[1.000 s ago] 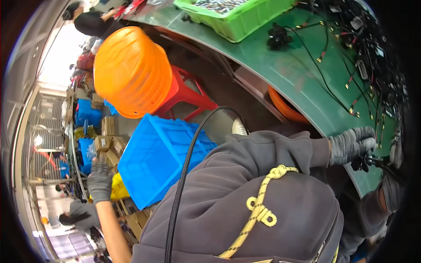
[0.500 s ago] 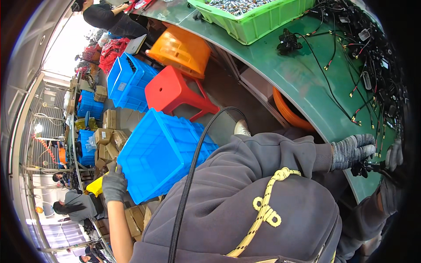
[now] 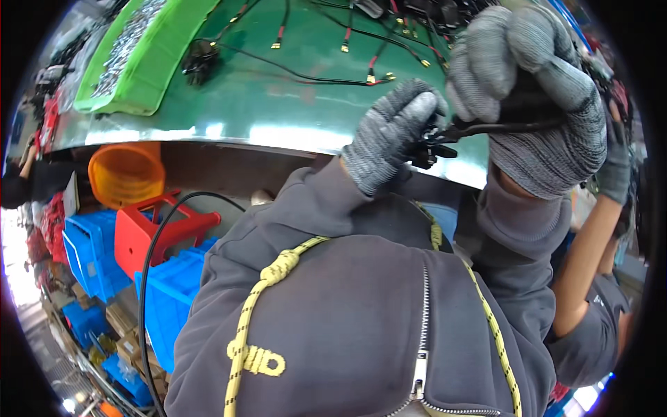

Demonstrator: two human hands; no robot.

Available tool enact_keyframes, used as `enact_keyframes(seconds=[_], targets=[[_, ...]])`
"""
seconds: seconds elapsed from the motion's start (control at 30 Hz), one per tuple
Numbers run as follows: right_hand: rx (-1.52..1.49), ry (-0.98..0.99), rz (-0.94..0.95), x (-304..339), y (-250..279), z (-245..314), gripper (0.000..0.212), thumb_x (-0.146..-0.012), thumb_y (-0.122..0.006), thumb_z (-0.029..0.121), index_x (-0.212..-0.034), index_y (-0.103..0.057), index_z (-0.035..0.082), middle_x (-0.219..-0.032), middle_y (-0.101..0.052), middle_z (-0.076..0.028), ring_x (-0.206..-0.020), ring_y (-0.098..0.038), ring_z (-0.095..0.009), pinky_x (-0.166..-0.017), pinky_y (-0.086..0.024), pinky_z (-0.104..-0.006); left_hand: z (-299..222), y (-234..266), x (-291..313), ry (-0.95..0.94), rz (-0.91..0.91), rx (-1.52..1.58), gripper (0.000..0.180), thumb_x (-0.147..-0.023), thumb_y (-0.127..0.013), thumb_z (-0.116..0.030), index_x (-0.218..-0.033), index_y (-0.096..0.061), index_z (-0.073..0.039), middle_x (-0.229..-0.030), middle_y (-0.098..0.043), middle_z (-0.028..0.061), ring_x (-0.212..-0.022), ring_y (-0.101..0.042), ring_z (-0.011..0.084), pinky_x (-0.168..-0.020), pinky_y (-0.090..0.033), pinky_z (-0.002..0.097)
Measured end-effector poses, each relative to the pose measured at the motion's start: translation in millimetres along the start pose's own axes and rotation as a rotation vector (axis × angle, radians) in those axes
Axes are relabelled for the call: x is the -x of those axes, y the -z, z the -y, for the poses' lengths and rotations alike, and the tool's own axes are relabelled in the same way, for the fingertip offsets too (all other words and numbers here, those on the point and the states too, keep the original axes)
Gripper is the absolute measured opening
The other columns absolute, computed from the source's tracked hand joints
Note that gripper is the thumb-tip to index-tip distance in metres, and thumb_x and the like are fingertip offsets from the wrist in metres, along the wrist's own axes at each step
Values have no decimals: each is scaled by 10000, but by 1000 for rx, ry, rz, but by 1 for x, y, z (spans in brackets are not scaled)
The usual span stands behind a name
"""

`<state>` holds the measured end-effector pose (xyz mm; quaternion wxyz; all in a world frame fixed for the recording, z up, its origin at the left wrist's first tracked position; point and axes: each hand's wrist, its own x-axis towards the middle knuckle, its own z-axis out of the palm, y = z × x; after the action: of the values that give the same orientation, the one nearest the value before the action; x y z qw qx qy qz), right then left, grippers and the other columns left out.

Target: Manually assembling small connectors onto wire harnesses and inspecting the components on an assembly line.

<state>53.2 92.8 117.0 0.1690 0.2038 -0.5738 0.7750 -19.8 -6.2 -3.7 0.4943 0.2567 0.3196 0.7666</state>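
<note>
Both my hands wear grey knit gloves and are raised over the near edge of the green workbench [image 3: 229,115]. My left hand [image 3: 389,135] is closed, pinching a small black plastic part [image 3: 425,151] with clip-like projections. From that part a black strip [image 3: 479,128] runs across to my right hand [image 3: 571,94], which is curled around a dark piece [image 3: 529,103]. The kind of that dark piece is hard to make out in the shadow of my fingers. Beyond my hands lie black cables with red-and-yellow ends [image 3: 372,78].
A green bin [image 3: 149,90] of small metal pieces sits on the bench at left, near a black coiled part [image 3: 200,61]. To my left stand an orange basket [image 3: 128,174], a red stool [image 3: 149,240] and blue crates [image 3: 163,295]. A co-worker's gloved hand [image 3: 615,167] is close on my right.
My view has swung round to the right, so the bench spans the top and the stool and crates sit farther left. My hands and the black part now show nearer the middle.
</note>
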Motion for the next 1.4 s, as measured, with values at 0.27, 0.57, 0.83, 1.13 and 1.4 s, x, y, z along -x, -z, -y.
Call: enact_keyframes(seconds=[0.27, 0.57, 0.83, 1.13, 1.4], targets=[[-79, 142, -119, 6, 8, -7, 264, -801, -515, 170, -907, -540, -71, -752, -577, -238, -613, -577, -291, -572, -498, -393, 13, 11, 8, 96, -35, -243, 429, -796, -614, -13, -1210, -511, -57, -1193, -517, 178, -1033, -578, 306, -860, -510, 361], [95, 166, -38, 11, 7, -7, 303, -849, -504, 179, -1054, -528, -42, -864, -564, -206, -701, -572, -261, -632, -503, -376, 17, 20, -2, -228, 139, -576, 407, -855, -570, -44, -1249, -498, -121, -1179, -536, 155, -1017, -591, 275, -858, -522, 357], [240, 205, -75, 27, -5, -6, 301, -863, -468, 169, -1109, -520, 4, -883, -536, -178, -694, -539, -222, -633, -478, -337, 28, 22, 3, 19, 122, 142, 424, -904, -601, -256, -1259, -487, -55, -1068, -620, 60, -959, -613, 151, -841, -519, 298], [107, 353, -29, 34, 5, 8, 377, -864, -502, 180, -1183, -489, -20, -978, -536, -205, -764, -568, -253, -645, -516, -374, 27, 30, 4, -806, 127, -1141, 295, -866, -575, -56, -1160, -565, -70, -1121, -574, 131, -996, -592, 243, -845, -505, 342], [470, 216, -317, 63, 30, 48, 372, -827, -576, 152, -1156, -515, -10, -1073, -546, -168, -930, -559, -241, -751, -497, -362, -4, -7, 8, 12, 48, -263, 204, -930, -522, -230, -941, -599, -41, -791, -590, 34, -731, -546, 99, -664, -461, 247]])
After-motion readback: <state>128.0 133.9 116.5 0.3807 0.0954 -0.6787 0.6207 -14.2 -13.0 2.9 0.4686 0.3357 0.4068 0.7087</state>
